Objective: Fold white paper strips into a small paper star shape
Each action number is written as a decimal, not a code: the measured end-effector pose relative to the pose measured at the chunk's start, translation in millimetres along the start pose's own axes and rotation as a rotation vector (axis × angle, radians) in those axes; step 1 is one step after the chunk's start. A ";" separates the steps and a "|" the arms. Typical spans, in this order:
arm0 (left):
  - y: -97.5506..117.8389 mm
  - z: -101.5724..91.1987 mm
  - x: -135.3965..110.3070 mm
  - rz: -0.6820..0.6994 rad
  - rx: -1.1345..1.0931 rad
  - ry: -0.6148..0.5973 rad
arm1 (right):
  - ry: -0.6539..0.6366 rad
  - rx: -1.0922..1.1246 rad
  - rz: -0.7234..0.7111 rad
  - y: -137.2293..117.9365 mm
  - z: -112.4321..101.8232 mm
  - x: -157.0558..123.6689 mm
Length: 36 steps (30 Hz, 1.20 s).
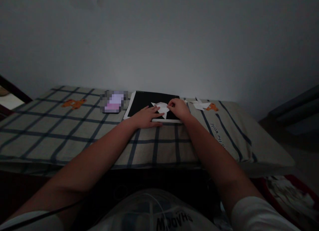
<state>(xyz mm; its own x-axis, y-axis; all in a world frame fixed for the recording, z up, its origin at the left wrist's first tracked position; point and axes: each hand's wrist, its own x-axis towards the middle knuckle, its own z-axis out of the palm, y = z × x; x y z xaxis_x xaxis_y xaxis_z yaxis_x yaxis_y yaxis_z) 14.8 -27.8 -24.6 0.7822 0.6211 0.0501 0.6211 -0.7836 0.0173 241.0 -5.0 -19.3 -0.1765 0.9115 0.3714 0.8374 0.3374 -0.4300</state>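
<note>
A piece of white folded paper (163,107) with pointed corners lies on a black-covered pad (143,100). My left hand (147,117) rests flat with its fingers spread, the fingertips on the paper's left side and lower point. At the opposite side, my right hand (178,107) has thumb and forefinger pinched together on the paper's right edge. Its other fingers are curled, and part of that edge is hidden behind them. To the right of the pad lies a second white folded paper shape (200,105) with several points.
A phone (114,103) with a lit, blurred screen lies left of the pad. The checked cloth (82,124) covers the table and carries orange animal prints. A pale wall (159,51) rises directly behind. Below right is a red container (296,184) with light-coloured contents.
</note>
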 end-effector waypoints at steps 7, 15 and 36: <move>9.8 -3.5 -0.5 -0.047 0.011 -0.043 | 0.002 -0.134 -0.022 -5.8 -6.4 -3.0; 13.2 1.4 1.1 -0.082 0.028 -0.006 | 0.010 -0.261 -0.102 -13.0 -15.9 -6.7; 14.2 0.3 1.6 -0.095 0.004 0.018 | -0.108 -0.358 -0.194 -12.8 -2.6 -4.5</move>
<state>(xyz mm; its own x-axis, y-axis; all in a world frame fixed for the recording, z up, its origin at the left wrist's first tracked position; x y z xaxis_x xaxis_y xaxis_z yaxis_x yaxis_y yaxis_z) 24.9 -37.9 -24.6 0.7187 0.6922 0.0661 0.6927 -0.7210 0.0187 232.4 -14.1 -13.3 -0.3860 0.8648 0.3212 0.9068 0.4197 -0.0400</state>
